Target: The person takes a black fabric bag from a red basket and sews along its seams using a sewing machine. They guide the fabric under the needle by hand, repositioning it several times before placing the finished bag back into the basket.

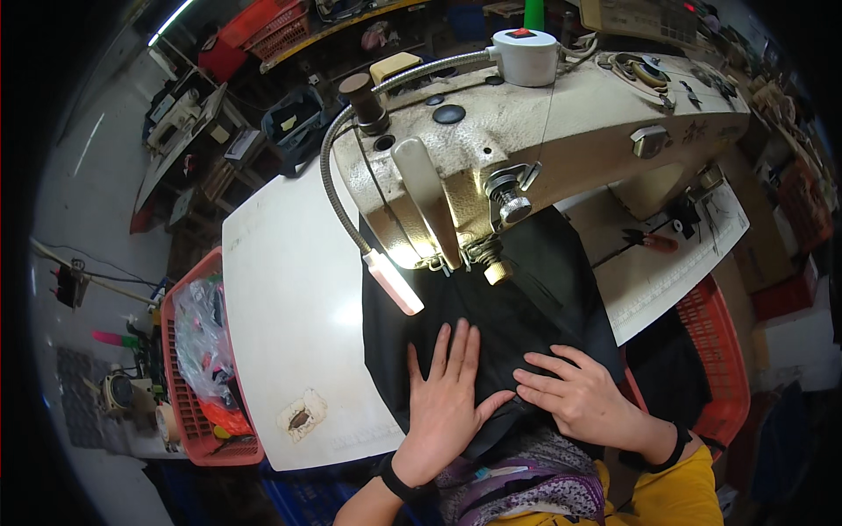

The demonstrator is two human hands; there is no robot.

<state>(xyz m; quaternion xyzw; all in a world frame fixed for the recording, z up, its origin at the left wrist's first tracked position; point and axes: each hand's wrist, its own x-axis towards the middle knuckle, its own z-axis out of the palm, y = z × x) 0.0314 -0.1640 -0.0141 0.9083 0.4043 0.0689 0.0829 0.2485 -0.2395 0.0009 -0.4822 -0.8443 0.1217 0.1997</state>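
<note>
Black fabric (544, 263) lies across the white table of a sewing machine (430, 131) and runs under its needle area. My left hand (445, 386) is pressed flat on the cloth just in front of the machine head, fingers spread and pointing away from me. To its right, my right hand (574, 390) rests on the same cloth, fingers stretched out and slightly bent toward the left. Neither hand grips anything that I can see. A small lamp (395, 282) on a bendy metal neck shines beside the needle. The presser foot is hard to make out.
A red basket (197, 451) with plastic bags (202, 333) stands left of the table (289, 263). Another red basket (735, 386) holds dark cloth at the right. Orange-handled snips (658, 242) lie on the table behind the fabric. A second sewing machine (175, 121) stands farther back.
</note>
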